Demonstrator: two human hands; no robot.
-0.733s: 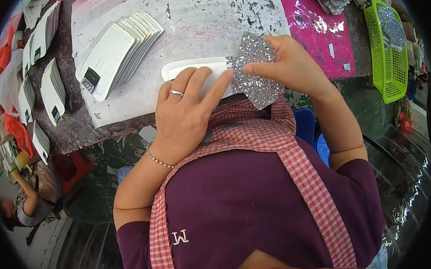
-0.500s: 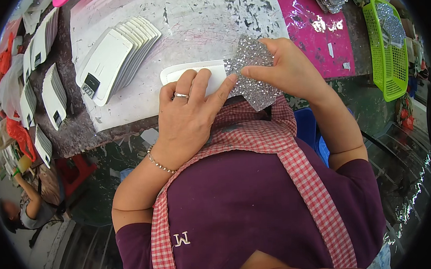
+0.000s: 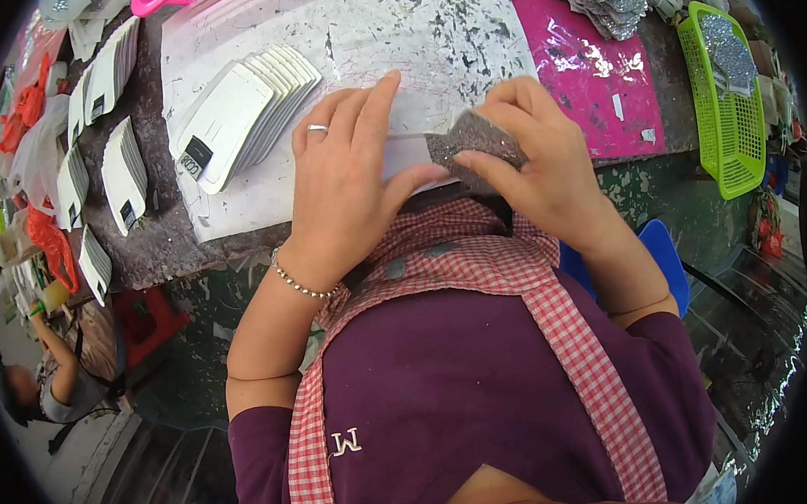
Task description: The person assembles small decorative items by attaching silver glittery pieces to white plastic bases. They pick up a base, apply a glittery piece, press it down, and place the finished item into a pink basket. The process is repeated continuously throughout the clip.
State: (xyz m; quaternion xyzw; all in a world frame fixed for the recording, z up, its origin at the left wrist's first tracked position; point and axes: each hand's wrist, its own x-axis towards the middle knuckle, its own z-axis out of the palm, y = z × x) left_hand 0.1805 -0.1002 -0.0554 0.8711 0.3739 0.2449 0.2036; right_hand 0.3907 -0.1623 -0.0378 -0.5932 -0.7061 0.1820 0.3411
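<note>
Near the tabletop's [image 3: 160, 215] near edge, the right hand [image 3: 549, 158] pinches a glitter-fabric piece [image 3: 470, 137], likely light, pliable, best gripped by its rim; the left hand's [image 3: 341, 182] fingers spread open, thumb perhaps touching.

Glitter piece [image 3: 481, 132] apparently folded, left hand [image 3: 348, 177] splayed

Worktable [image 3: 160, 224]: broad sheet [image 3: 383, 34] at centre, bearing a large fanned stack [image 3: 241, 119] on its left part; right of this, at the near edge, left hand [image 3: 349, 177] and right hand [image 3: 549, 158], a cut piece [image 3: 472, 133] between them, in the right's grasp. Left of the sheet: smaller fanned stacks [image 3: 126, 180], then bags [image 3: 39, 166]. Right: second sheet [image 3: 586, 83], loose pile [image 3: 605, 0] at its far edge, basket [image 3: 737, 166] outermost.
</note>
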